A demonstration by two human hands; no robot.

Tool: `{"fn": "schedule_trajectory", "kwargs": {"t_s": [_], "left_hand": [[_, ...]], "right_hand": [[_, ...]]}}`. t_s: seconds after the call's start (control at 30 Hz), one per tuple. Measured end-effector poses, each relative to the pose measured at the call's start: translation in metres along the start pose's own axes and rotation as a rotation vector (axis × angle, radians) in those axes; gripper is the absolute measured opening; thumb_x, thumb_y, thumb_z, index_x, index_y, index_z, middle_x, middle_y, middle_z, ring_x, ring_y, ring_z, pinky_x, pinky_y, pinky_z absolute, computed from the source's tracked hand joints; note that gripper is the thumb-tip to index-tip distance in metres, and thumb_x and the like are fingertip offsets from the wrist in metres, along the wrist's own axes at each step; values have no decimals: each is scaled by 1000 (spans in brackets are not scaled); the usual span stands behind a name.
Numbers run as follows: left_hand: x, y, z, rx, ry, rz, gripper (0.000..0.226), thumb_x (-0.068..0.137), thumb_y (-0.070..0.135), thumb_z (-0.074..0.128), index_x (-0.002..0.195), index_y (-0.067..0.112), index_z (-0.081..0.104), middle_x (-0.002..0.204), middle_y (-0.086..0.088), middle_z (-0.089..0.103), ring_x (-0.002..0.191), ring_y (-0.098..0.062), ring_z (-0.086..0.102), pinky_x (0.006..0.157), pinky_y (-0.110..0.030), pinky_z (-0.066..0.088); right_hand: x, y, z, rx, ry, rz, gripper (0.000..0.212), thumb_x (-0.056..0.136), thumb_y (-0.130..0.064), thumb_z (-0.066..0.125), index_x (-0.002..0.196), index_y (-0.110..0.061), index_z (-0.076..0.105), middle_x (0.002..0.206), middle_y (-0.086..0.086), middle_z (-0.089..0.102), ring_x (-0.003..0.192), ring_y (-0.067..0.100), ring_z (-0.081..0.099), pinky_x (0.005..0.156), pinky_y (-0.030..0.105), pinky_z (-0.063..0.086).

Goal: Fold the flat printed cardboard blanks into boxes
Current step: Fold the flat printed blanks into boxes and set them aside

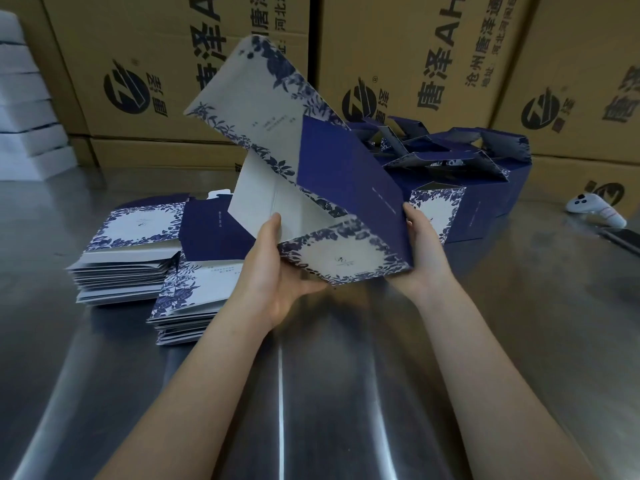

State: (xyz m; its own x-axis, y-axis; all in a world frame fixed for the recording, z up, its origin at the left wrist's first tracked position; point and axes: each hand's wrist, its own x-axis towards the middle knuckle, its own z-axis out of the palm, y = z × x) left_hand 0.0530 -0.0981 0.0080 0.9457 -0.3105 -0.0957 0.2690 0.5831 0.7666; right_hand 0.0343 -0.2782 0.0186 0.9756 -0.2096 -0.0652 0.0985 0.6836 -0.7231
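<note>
I hold a partly opened blue-and-white floral cardboard blank [311, 174] in the air above the steel table [346, 393]. My left hand [277, 268] grips its lower left edge, thumb on the inner white face and fingers underneath. My right hand [424, 244] holds the lower right corner by the dark blue side panel. A long floral panel sticks up and to the left. Two stacks of flat blanks [138, 258] lie on the table at the left. Several folded boxes [467, 174] with their top flaps open stand behind the held blank.
Large brown shipping cartons [433, 64] with black print form a wall along the back of the table. White boxes [24, 98] are piled at the far left. A white controller [595, 209] and a dark flat device [623, 237] lie at the right edge.
</note>
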Motion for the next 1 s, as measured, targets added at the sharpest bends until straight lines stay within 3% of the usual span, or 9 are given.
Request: {"fn": "schedule_trajectory", "kwargs": {"t_s": [0.13,0.23,0.3,0.4,0.47,0.57,0.67,0.83,1.0], "left_hand": [[-2,-3,6,132,84,94,33,104,46,34,112,28,61,109,1,74,106,-22,69,92,-56,52],[-1,-7,9,219,191,163,44,102,50,35,135,24,49,128,0,63,110,-21,65,92,-49,53],[-1,-12,9,273,253,229,46,101,51,37,138,25,45,132,2,58,117,-20,60,101,-51,48],[1,-18,6,352,287,312,60,97,55,40,150,25,32,150,6,43,137,-18,43,116,-50,32],[3,-22,5,402,252,358,67,92,57,39,152,31,28,153,7,40,140,-18,39,117,-47,30],[5,-28,3,513,194,462,53,102,48,33,151,26,32,152,0,43,140,-19,39,117,-46,31],[7,-33,0,653,162,491,48,107,34,32,152,18,31,153,-6,41,141,-19,39,116,-45,33],[5,-33,1,669,155,565,46,106,14,36,152,17,30,150,-9,43,139,-19,40,116,-40,32],[2,-41,4,615,174,625,50,105,9,32,153,23,31,154,5,40,142,-8,35,120,-37,27]], "right_hand": [[-3,-5,5,-271,160,-119,20,95,-26,54,105,-18,70,96,1,74,85,19,71,70,30,55],[-8,-5,14,-459,326,-476,21,95,-11,51,98,-21,70,87,-11,69,82,5,65,68,18,51],[-18,-4,22,-520,357,-714,27,92,-3,48,94,-19,69,80,-18,67,74,-4,61,65,12,48],[-35,3,32,-615,295,-1066,28,85,4,44,89,-11,67,84,-7,65,81,9,61,73,25,51],[-47,12,40,-716,166,-1281,28,81,8,42,86,-7,66,82,4,63,79,20,60,70,34,51],[-58,28,50,-853,-80,-1460,28,78,11,41,81,3,68,76,12,64,71,25,61,65,35,51],[-59,46,58,-1046,-214,-1405,29,79,10,42,89,5,69,87,13,68,84,21,64,77,29,53],[-48,47,56,-1350,-112,-964,36,88,3,43,117,-6,63,117,6,64,110,16,58,96,24,44],[-31,40,58,-1648,-22,-541,40,95,-15,45,134,-17,50,135,6,51,123,26,49,100,43,45]]}}
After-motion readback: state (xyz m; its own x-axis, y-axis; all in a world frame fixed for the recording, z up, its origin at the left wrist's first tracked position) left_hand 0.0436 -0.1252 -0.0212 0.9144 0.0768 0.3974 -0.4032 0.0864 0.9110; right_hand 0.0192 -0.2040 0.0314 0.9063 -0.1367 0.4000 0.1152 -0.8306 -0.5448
